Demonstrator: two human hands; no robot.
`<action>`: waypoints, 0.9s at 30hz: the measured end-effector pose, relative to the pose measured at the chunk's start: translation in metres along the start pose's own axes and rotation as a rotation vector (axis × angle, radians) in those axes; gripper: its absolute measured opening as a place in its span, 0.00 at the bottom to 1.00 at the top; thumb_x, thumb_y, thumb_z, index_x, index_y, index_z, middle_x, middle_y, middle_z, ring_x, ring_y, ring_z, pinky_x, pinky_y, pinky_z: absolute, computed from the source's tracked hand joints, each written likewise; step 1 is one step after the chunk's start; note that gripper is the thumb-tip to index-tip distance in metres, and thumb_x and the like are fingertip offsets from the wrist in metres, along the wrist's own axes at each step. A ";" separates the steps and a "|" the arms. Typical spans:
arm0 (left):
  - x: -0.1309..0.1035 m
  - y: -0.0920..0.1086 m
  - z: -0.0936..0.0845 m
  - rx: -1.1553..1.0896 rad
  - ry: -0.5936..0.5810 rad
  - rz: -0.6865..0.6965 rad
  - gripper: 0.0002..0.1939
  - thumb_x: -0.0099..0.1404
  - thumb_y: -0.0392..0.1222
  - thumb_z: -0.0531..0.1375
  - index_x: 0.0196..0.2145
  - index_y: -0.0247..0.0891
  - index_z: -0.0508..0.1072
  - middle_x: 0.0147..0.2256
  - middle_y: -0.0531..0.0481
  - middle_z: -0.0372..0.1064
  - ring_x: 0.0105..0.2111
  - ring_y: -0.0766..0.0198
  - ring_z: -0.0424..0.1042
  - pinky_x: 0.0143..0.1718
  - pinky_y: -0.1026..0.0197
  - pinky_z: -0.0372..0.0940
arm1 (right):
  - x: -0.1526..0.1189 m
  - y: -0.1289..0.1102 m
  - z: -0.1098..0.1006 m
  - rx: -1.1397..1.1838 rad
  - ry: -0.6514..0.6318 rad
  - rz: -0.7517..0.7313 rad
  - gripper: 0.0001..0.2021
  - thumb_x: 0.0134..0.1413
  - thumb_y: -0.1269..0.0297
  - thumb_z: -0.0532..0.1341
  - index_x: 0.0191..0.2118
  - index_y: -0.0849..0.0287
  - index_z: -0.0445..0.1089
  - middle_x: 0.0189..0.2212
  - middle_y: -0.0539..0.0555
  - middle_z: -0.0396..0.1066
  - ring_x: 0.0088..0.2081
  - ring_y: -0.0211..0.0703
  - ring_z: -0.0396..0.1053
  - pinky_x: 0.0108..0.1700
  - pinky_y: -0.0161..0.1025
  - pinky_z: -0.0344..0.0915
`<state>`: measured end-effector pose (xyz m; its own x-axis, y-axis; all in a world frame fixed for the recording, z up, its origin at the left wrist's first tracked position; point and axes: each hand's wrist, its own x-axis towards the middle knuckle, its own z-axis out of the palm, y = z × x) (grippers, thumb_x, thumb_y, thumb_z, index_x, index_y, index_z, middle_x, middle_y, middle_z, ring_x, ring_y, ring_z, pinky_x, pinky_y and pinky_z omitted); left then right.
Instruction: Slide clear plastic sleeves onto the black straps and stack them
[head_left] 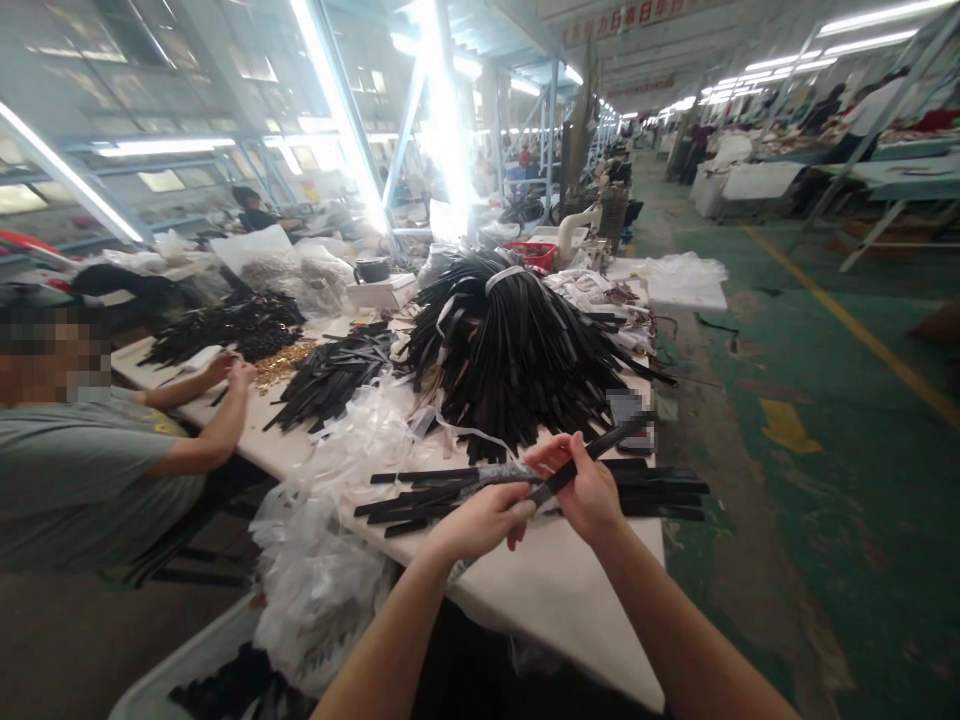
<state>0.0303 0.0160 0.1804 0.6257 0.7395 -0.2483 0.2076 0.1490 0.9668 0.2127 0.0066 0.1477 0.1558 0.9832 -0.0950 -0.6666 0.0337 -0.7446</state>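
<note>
My left hand [487, 520] pinches the lower end of a bundle of black strips [574, 473] between thumb and fingers. Higher up, my right hand [589, 490] is closed round the same bundle, which slants up to the right. Beneath both hands, more loose black strips [660, 487] lie across the white table [570, 590], with some clear plastic among them. Just behind stands a large heap of black strips [517, 340], tied near its top with a pale band.
Crumpled clear plastic [315, 570] hangs over the table's left edge above a white bin [150, 685]. At the left a seated person [97, 470] works beside small gold pieces [281, 367]. A smaller pile of black strips [330, 380] lies between us.
</note>
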 end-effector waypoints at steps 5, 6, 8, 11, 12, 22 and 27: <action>0.004 -0.015 -0.031 0.169 -0.055 -0.018 0.10 0.62 0.44 0.64 0.23 0.42 0.75 0.21 0.51 0.70 0.21 0.60 0.69 0.27 0.62 0.63 | 0.009 -0.017 -0.068 -0.051 0.205 -0.127 0.17 0.61 0.47 0.63 0.34 0.58 0.71 0.27 0.52 0.77 0.34 0.47 0.78 0.48 0.48 0.74; 0.003 -0.017 -0.038 0.179 -0.016 0.003 0.09 0.60 0.43 0.65 0.23 0.42 0.74 0.21 0.51 0.70 0.21 0.60 0.68 0.27 0.62 0.63 | 0.009 -0.016 -0.081 -0.067 0.246 -0.121 0.17 0.62 0.47 0.63 0.34 0.58 0.71 0.27 0.53 0.77 0.34 0.47 0.78 0.47 0.46 0.74; 0.002 -0.021 -0.051 0.141 0.116 0.050 0.06 0.53 0.41 0.69 0.25 0.44 0.74 0.21 0.52 0.71 0.23 0.58 0.69 0.30 0.61 0.64 | 0.009 -0.013 -0.105 -0.084 0.339 -0.104 0.17 0.64 0.47 0.60 0.35 0.58 0.70 0.28 0.53 0.78 0.34 0.47 0.78 0.44 0.44 0.75; 0.001 -0.036 -0.071 0.052 0.394 0.078 0.14 0.45 0.35 0.71 0.30 0.46 0.75 0.28 0.48 0.74 0.34 0.49 0.75 0.44 0.55 0.67 | 0.007 -0.009 -0.136 -0.109 0.455 0.002 0.16 0.66 0.49 0.57 0.40 0.57 0.70 0.33 0.54 0.80 0.34 0.46 0.79 0.40 0.43 0.76; 0.001 -0.044 -0.077 0.094 0.470 0.074 0.15 0.44 0.34 0.70 0.32 0.46 0.75 0.31 0.46 0.75 0.40 0.45 0.76 0.51 0.51 0.65 | 0.005 -0.009 -0.145 -0.143 0.463 0.086 0.14 0.65 0.50 0.59 0.42 0.57 0.70 0.35 0.56 0.80 0.34 0.46 0.79 0.39 0.43 0.76; 0.019 -0.146 -0.020 1.131 0.435 0.231 0.31 0.67 0.48 0.58 0.66 0.42 0.61 0.70 0.38 0.50 0.71 0.45 0.45 0.69 0.37 0.37 | 0.024 0.004 -0.124 -1.067 0.046 0.319 0.15 0.60 0.55 0.63 0.31 0.64 0.74 0.22 0.56 0.76 0.20 0.39 0.72 0.23 0.32 0.64; 0.022 -0.159 -0.003 1.160 0.560 0.268 0.33 0.66 0.42 0.58 0.67 0.41 0.60 0.70 0.38 0.49 0.70 0.45 0.46 0.69 0.38 0.39 | 0.103 0.006 -0.074 -1.250 0.089 0.062 0.12 0.62 0.61 0.59 0.44 0.62 0.75 0.36 0.57 0.79 0.33 0.43 0.77 0.36 0.36 0.70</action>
<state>0.0093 0.0106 0.0212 0.4120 0.8698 0.2713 0.8229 -0.4831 0.2991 0.2788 0.0943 0.0841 0.2305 0.9598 -0.1599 0.4637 -0.2528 -0.8491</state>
